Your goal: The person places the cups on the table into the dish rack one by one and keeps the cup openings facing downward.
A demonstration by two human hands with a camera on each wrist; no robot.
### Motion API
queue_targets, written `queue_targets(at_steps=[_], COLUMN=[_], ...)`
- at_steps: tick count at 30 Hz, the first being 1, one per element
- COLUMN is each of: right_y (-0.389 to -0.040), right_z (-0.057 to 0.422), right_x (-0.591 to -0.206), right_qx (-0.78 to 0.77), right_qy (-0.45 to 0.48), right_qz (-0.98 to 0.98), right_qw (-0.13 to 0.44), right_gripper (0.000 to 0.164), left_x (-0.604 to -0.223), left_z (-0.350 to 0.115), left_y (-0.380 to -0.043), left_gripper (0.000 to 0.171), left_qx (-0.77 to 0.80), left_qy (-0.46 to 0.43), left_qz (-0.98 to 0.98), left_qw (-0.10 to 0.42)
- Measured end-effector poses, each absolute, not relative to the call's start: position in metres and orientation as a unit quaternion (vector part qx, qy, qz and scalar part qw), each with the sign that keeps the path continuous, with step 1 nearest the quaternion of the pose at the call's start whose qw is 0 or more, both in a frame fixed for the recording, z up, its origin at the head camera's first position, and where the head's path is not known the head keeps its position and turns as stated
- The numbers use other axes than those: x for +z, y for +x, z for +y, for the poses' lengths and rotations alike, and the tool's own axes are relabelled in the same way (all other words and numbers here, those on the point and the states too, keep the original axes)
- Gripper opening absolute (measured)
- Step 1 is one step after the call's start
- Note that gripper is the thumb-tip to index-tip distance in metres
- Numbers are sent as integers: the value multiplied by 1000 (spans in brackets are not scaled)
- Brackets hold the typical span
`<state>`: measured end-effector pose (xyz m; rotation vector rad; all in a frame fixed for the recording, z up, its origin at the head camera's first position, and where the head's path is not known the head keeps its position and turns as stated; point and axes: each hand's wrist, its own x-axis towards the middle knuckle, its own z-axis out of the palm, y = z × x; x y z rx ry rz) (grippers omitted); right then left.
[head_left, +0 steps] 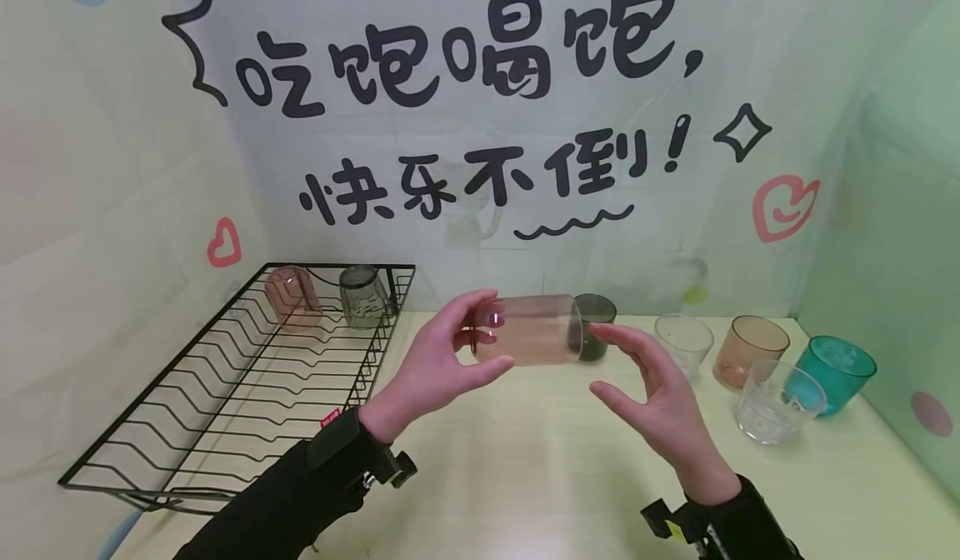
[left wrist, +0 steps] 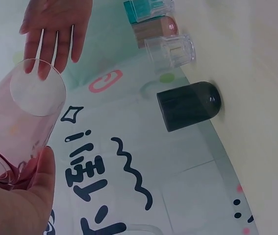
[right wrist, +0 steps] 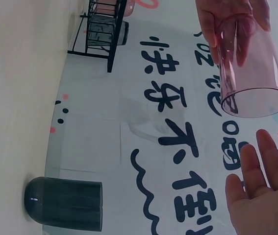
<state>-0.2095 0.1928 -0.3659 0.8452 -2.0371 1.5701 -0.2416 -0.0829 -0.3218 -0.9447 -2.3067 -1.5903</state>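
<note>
A pink see-through glass (head_left: 536, 331) is held in the air on its side, its mouth facing right. My left hand (head_left: 431, 364) grips it round the base end, thumb below and fingers behind; the fingers show through the wall in the right wrist view. My right hand (head_left: 660, 402) is raised off the glass's rim with fingers spread and nothing held. In the left wrist view the right hand's fingertips (left wrist: 44, 68) appear partly through the glass's mouth. Behind the glass, a dark grey glass (head_left: 598, 310) stands on the table, partly hidden in the head view.
A black wire rack (head_left: 337, 265) at the left holds a pink glass (head_left: 292, 293) and a grey glass (head_left: 363, 295), both at its far end. On the table's right stand a tall clear glass (head_left: 682, 342), an amber glass (head_left: 750, 350), a short clear glass (head_left: 772, 414) and a teal glass (head_left: 840, 370).
</note>
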Motion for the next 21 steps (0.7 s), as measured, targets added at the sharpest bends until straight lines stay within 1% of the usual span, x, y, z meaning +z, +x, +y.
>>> queue_targets(at_steps=[7,15,21], right_y=[-212,-214,-217], right_z=[201,210,219], right_x=[-366,-369,-373], right_qx=[538,500,471], right_qy=[307,268,252], right_qz=[-752,-792,-813], right_qw=[224,225,231], right_gripper=[65,67,67], left_x=[-318,-317,-316], left_z=[-90,-99,-106], left_y=[-243,-245,-246], left_gripper=[72,71,72], left_qx=[-528,-510,-506], left_qy=[-313,-294,-268], left_qz=[-784,-801,-813], left_qw=[97,107,104])
